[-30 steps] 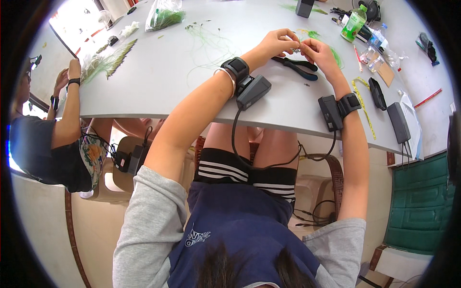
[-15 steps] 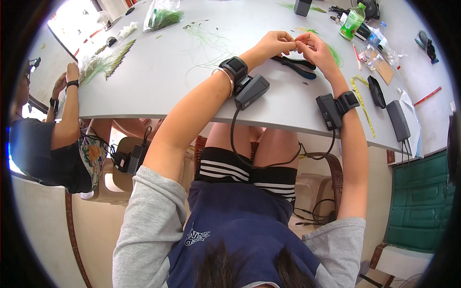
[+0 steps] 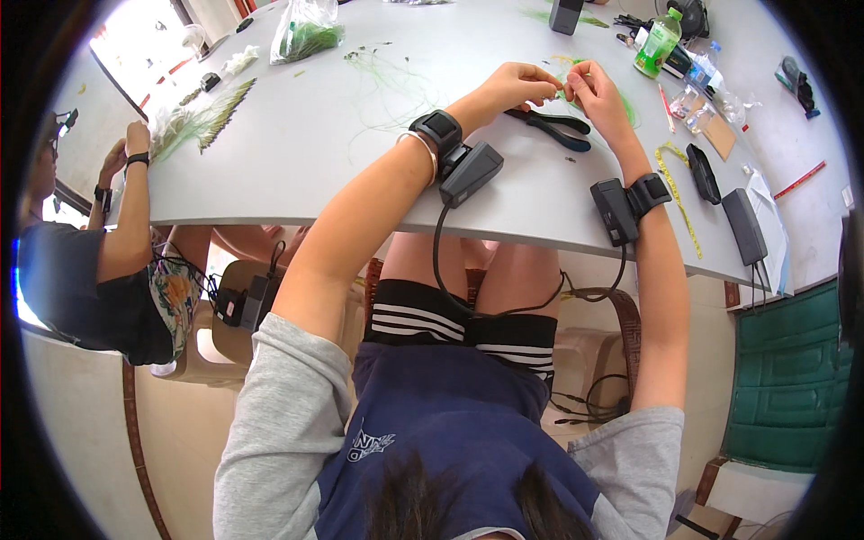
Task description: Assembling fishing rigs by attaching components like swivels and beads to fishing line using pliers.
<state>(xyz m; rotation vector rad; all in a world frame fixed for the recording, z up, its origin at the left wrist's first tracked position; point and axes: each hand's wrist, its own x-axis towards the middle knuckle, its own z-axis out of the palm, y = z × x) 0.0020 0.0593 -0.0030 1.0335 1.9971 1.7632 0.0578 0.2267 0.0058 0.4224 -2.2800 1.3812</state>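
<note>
Over the far side of the table, my left hand (image 3: 520, 85) is closed in a pinch, fingertips pointing right. Facing it, my right hand (image 3: 596, 93) pinches with thumb and forefinger. The fingertips are close together, and whatever small thing is between them cannot be made out. Thin green line (image 3: 634, 115) shows behind my right hand. Dark-handled pliers (image 3: 560, 129) lie on the table just below both hands, their jaw end partly hidden by my left hand. To the left, loose pale green strands (image 3: 396, 85) spread over the tabletop.
A person (image 3: 85, 252) sits at the left beside a bundle of green strands (image 3: 211, 117). A bag of green line (image 3: 306, 40) lies at the back. On the right are a green bottle (image 3: 659, 43), a yellow tape measure (image 3: 677, 189) and a black case (image 3: 704, 174).
My fingertips have drawn slightly apart, with my right hand a little further right and more upright. The pliers have stayed in place.
</note>
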